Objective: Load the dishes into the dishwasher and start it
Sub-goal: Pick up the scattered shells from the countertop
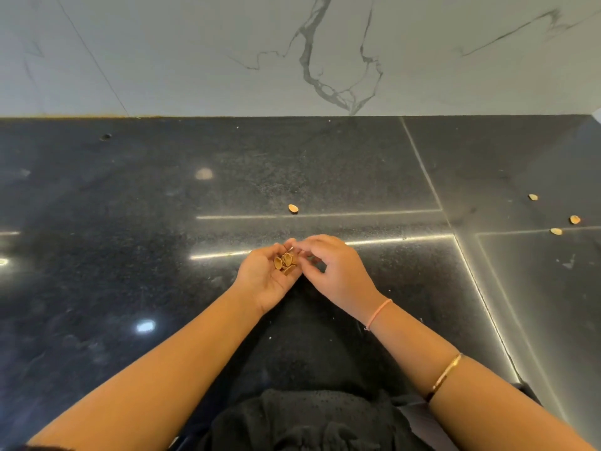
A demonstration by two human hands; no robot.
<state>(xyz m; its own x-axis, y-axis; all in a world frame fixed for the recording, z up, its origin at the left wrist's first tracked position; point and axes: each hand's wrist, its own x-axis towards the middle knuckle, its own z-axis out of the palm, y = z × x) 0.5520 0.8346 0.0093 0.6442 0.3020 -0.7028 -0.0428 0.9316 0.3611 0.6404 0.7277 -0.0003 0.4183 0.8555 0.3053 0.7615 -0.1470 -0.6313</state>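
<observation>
Cups a pile of shells in left grip, curls right grip beside them, cannot tell if pinching one; needs a level palm while fetching strays off bench.

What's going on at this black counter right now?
A person seems to be gathering what look like pistachio shells off the counter. The left hand is cupped palm up and holds a small pile of shells. The right hand is beside it, fingertips at the pile; whether it pinches a shell is unclear. One loose shell lies further back, and three more shells lie off to the right. No dishes or dishwasher are in view.
</observation>
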